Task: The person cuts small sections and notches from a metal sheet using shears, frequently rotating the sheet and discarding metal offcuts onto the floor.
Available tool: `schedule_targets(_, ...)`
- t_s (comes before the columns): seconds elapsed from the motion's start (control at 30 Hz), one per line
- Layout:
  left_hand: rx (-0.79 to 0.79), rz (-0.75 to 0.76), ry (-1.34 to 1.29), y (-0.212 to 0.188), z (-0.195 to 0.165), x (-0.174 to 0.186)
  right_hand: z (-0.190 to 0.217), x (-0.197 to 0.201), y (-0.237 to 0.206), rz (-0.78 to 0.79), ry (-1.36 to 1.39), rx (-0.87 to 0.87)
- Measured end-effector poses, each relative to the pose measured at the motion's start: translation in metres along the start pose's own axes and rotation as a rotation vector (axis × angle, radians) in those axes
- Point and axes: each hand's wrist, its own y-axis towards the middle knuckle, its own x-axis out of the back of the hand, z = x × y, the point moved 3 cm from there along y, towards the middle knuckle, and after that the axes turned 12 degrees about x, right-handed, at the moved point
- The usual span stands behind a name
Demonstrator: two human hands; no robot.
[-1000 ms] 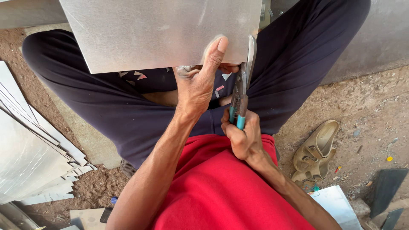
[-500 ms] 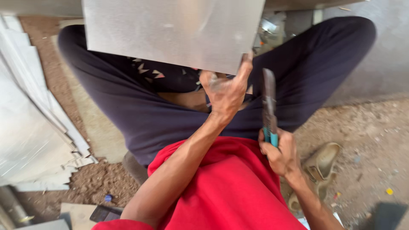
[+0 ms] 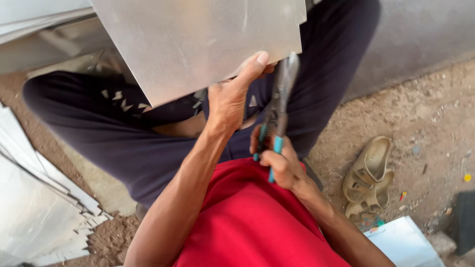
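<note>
My left hand (image 3: 228, 101) pinches the metal sheet (image 3: 198, 44) at its lower edge, near the right corner, thumb flat on the face & fingers hidden behind it, so the grip is pressed tight on the sheet, which hangs tilted over my lap above my dark trousers (image 3: 123, 143). My right hand (image 3: 279, 165) is wrapped round the teal handles of the tin snips (image 3: 279, 99); handles squeezed near together, blades upright just beside the sheet's right edge. I can't tell if the blades touch it. I judge the sheet light but floppy: thin, prob. flexes w/ one-corner hold, so better to hold close to the cut line. Edges likely sharp, face smooth & slick, so keep the thumb flat and off the edge. Small metal offcuts (image 3: 116, 95) lie on my thigh. A stack of sheets (image 3: 34, 207) sits on the ground on my left, sandals (image 3: 368, 178) well apart on the dirt on my right.
</note>
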Motion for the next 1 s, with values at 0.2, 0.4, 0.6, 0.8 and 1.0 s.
schedule_targets(0.2,0.014,-0.118,0.191,0.000,0.012,-0.011,0.002,-0.006,0.006,-0.103,-0.086,0.042)
schedule_targets(0.4,0.131,-0.110,0.196,0.002,0.016,-0.003,0.002,-0.005,0.007,-0.162,-0.073,0.048)
schedule_targets(0.6,0.073,-0.056,0.094,0.002,0.013,-0.015,-0.009,-0.006,0.003,-0.183,-0.012,0.037)
schedule_targets(0.8,-0.126,0.029,0.101,-0.025,-0.074,0.057,0.025,-0.008,-0.007,0.281,-0.361,-0.111)
schedule_targets(1.0,-0.428,-0.308,-0.141,-0.098,-0.103,0.166,0.059,-0.038,0.043,0.616,-0.638,-0.171)
